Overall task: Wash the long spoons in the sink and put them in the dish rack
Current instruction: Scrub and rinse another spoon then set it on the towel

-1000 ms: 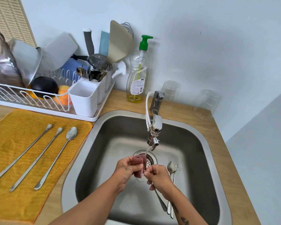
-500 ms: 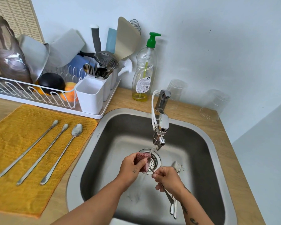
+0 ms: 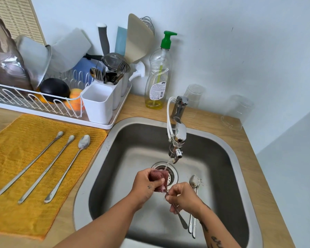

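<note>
Scrubbing stage. Your left hand (image 3: 145,185) still clamps the mesh scrubber (image 3: 158,177) around the bowl of the long spoon (image 3: 180,218). Your right hand (image 3: 183,197), close beside it, pinches the handle. Little has shifted, so washing continues. The two spoons (image 3: 193,181) wait just right of your right hand.

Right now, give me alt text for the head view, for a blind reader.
A person's left hand grips a red mesh scrubber around a long spoon held by the right hand, under a thin stream from the faucet in a steel sink. Other spoons lie in the sink, three spoons on a yellow cloth beside the dish rack.
</note>
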